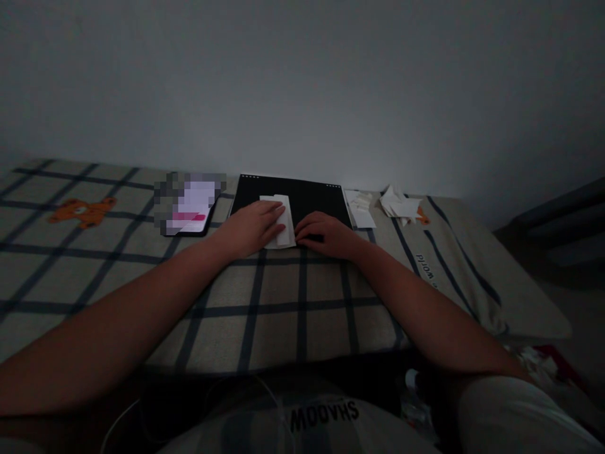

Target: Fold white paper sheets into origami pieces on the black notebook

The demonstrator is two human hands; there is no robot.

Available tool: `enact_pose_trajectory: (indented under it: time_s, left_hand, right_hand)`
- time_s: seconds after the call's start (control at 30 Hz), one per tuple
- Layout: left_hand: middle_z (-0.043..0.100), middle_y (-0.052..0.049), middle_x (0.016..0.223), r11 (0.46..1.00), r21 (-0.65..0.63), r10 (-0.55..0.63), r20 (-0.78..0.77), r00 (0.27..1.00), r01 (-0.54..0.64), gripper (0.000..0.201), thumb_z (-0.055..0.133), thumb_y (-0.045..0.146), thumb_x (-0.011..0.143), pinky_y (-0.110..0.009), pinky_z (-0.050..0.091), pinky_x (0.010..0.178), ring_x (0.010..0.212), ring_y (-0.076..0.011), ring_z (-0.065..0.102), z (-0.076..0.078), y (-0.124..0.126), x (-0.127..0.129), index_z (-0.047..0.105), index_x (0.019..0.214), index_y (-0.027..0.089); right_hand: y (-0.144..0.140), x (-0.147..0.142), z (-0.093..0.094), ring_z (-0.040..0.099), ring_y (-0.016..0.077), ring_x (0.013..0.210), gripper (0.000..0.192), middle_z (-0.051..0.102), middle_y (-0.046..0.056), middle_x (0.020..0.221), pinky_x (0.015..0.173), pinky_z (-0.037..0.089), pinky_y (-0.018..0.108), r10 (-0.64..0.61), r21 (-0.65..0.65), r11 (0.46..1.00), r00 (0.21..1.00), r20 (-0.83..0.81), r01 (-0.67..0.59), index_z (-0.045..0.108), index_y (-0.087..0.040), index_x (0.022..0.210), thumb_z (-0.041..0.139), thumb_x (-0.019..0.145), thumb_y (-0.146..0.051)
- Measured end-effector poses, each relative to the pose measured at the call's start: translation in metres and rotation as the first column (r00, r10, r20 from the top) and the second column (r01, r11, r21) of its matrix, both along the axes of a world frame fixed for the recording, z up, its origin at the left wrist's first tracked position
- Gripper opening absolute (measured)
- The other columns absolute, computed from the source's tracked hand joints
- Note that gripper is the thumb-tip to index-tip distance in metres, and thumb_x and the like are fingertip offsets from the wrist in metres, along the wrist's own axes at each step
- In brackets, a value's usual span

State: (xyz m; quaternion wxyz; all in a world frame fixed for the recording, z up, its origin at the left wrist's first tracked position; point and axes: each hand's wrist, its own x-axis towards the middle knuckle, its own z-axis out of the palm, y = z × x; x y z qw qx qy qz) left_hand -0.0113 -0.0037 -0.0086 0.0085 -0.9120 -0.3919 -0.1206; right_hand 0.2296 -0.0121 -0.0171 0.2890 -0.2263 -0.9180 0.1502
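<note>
I count one folded white paper (280,221) under my hands, lying on one black mat (302,198). My left hand (253,227) lies flat and open on the left part of the paper, fingers stretched out and pressing down, gripping nothing. My right hand (328,233) rests just beside the paper's right edge, fingers curled down onto the mat; I cannot tell whether the fingertips touch the paper or pinch anything.

To the left of the mat lies one phone (191,205), its screen lit and blurred. To the right of the mat lies one small stack of white sheets (362,209), and past it one loose heap of white paper scraps (399,203); the pieces in it are too small and jumbled for me to count.

All of this sits on a tabletop (283,302) covered by a pale cloth with a dark grid of lines. Two orange cartoon figures are printed on the cloth: one (82,211) at the far left, one (422,217) partly under the scraps. The cloth hangs over the right end, where some lettering shows.

Behind the tabletop rises a plain pale wall (302,82). The room is dim.
</note>
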Motion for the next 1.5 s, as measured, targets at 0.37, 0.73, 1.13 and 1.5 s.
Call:
enact_pose_trajectory:
  time_s: [0.37,0.73,1.13,1.5]
  left_hand:
    - [0.046,-0.015,0.146,0.999,-0.019,-0.035,-0.061,0.998,0.034,0.056,0.029,0.042,0.098,-0.04,0.031,0.112,0.135,-0.0261,0.041,-0.001,0.003,0.001,0.046,0.141,0.01]
    - [0.053,-0.01,0.141,0.994,-0.042,0.105,0.002,0.994,-0.105,0.06,0.046,0.053,0.089,-0.04,0.034,0.11,0.129,-0.0269,0.047,0.004,0.001,0.006,0.052,0.137,0.018]
    - [0.051,-0.009,0.142,0.995,-0.017,0.102,-0.04,0.994,-0.102,0.057,0.045,0.054,0.089,-0.045,0.037,0.106,0.131,-0.0292,0.045,0.001,-0.001,0.007,0.055,0.134,0.02]
    - [0.05,-0.008,0.144,0.992,0.002,0.129,-0.07,0.989,-0.13,0.058,0.043,0.055,0.09,-0.044,0.036,0.104,0.13,-0.0297,0.044,0.002,-0.005,0.01,0.054,0.135,0.021]
  right_hand:
    - [0.002,0.0,0.0,0.063,0.018,0.099,0.014,0.072,0.007,0.099,0.093,0.048,0.039,0.012,-0.006,1.0,1.0,0.013,-0.012,0.073,-0.02,0.093,0.06,0.088,-0.023]
    - [0.003,-0.001,0.001,0.063,0.0179,0.099,0.013,0.073,0.005,0.099,0.094,0.046,0.041,0.011,-0.014,1.0,0.999,0.038,-0.011,0.073,-0.022,0.092,0.061,0.087,-0.021]
    - [0.003,0.0,0.0,0.062,0.0177,0.1,0.014,0.073,0.005,0.099,0.094,0.047,0.039,0.0,0.006,1.0,0.999,0.05,0.0,0.073,-0.021,0.093,0.061,0.087,-0.021]
    - [0.004,-0.001,-0.001,0.063,0.0175,0.098,0.013,0.073,0.004,0.099,0.093,0.047,0.038,0.01,0.016,1.0,0.999,0.045,-0.011,0.073,-0.021,0.092,0.061,0.088,-0.021]
